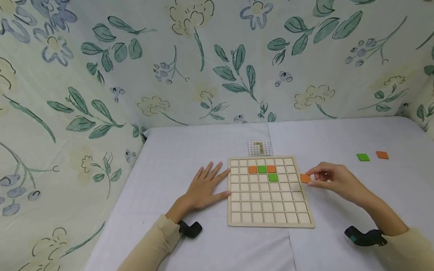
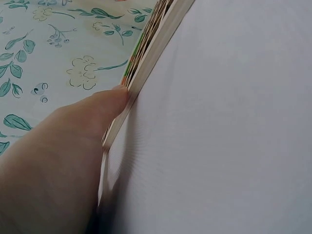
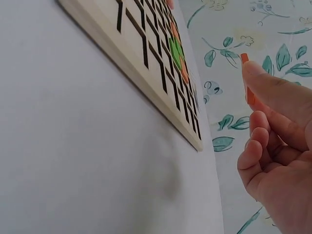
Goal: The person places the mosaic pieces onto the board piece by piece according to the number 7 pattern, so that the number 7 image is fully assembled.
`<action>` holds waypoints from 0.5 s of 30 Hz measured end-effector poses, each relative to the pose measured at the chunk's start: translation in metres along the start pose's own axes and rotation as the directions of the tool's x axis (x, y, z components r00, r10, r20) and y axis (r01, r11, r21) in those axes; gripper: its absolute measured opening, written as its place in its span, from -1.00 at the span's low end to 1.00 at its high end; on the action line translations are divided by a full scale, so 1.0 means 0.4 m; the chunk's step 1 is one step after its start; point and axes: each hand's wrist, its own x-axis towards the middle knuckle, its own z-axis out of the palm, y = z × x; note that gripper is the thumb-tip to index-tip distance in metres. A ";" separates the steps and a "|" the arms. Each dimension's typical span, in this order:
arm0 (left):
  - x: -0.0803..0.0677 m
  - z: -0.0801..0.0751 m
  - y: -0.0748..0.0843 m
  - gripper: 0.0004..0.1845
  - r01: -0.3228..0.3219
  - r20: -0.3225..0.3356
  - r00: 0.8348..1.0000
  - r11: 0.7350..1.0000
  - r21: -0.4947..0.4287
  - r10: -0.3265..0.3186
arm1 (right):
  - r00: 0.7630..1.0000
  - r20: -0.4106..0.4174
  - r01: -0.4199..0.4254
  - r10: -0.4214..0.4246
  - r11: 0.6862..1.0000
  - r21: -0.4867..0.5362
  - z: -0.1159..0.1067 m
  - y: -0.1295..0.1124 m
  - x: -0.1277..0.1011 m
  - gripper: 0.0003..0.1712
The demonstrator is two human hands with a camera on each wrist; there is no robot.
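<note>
A wooden grid board [image 1: 266,195] lies flat on the table, with orange and green square tiles in several of its upper cells. My left hand [image 1: 205,188] rests at the board's left edge, fingers spread, thumb and fingertips touching the rim; the left wrist view shows the thumb [image 2: 92,109] against the board's side. Beside the right edge, my right hand [image 1: 335,179] pinches an orange tile [image 1: 305,178] between thumb and fingers. In the right wrist view that orange tile [image 3: 247,80] is seen edge-on, held above the table.
A small printed grid card [image 1: 259,148] with a coloured pattern lies just behind the board. Farther right on the white cloth [image 1: 334,140] are a loose green tile [image 1: 363,157] and a loose orange tile [image 1: 382,155]. A floral curtain [image 1: 205,81] hangs behind the table.
</note>
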 end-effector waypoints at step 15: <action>0.003 0.005 -0.002 -0.13 0.011 0.003 1.000 1.000 -0.007 -0.011 | 0.991 0.099 -0.102 0.094 0.991 0.082 0.105 -0.054 0.063 -0.67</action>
